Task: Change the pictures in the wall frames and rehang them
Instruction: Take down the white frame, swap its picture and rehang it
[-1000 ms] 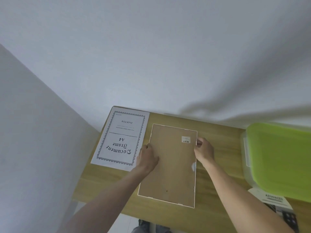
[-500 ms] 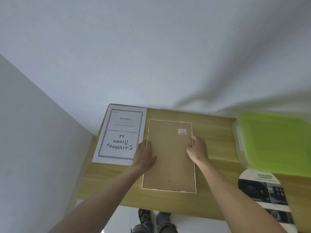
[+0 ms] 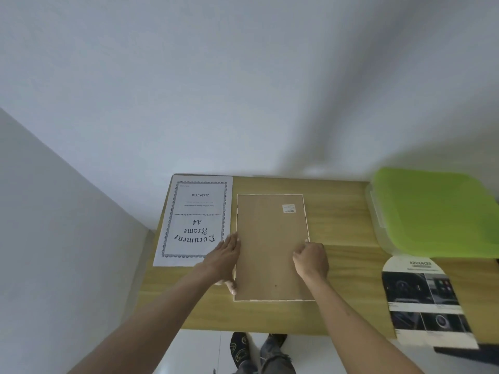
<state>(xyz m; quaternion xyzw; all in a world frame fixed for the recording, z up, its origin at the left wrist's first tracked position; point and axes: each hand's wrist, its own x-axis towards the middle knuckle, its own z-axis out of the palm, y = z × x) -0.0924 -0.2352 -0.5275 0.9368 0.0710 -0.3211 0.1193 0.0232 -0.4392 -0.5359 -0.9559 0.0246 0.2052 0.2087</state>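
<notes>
**Both hands set at the long edges, arms reaching forward**

Two bare forearms reach up from the bottom of the view, angling toward each other. The left hand (image 3: 225,259) lies with its fingers straight and together, pointing forward, palm down, its thumb side against the left edge of the brown-backed, white-rimmed rectangular picture frame (image 3: 270,252). The right hand (image 3: 312,259) sits at the frame's right edge with its fingers curled under, knuckles up; whether it pinches anything cannot be told.
</notes>
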